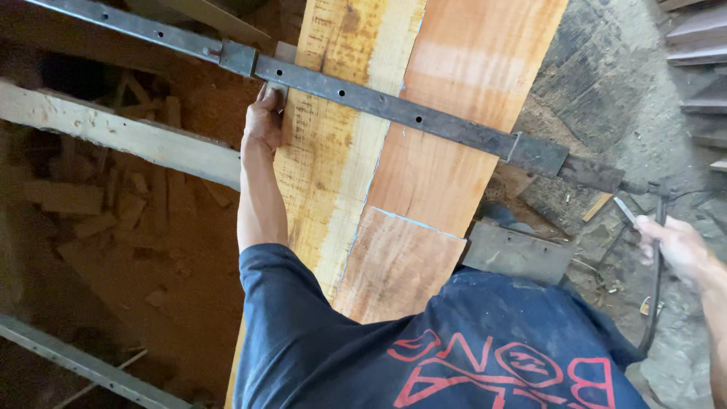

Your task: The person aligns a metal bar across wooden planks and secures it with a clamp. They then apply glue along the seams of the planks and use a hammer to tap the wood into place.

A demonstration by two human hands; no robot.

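Wide wooden boards (424,151), reddish and pale yellow, lie edge to edge in front of me. A long dark metal bar clamp (394,110) with holes runs across them. My left hand (263,121) rests against the left edge of the boards, just under the clamp's left jaw (238,57). My right hand (674,244) is at the right, fingers closed on the clamp's thin metal crank handle (657,227). My dark blue shirt (454,348) fills the bottom of the view.
Wood scraps and sawdust (98,204) lie below on the left, crossed by a pale wooden beam (121,132). A metal rail (83,363) runs along the lower left. A flat metal plate (515,254) sits under the boards on the right, above a grey concrete floor (628,113).
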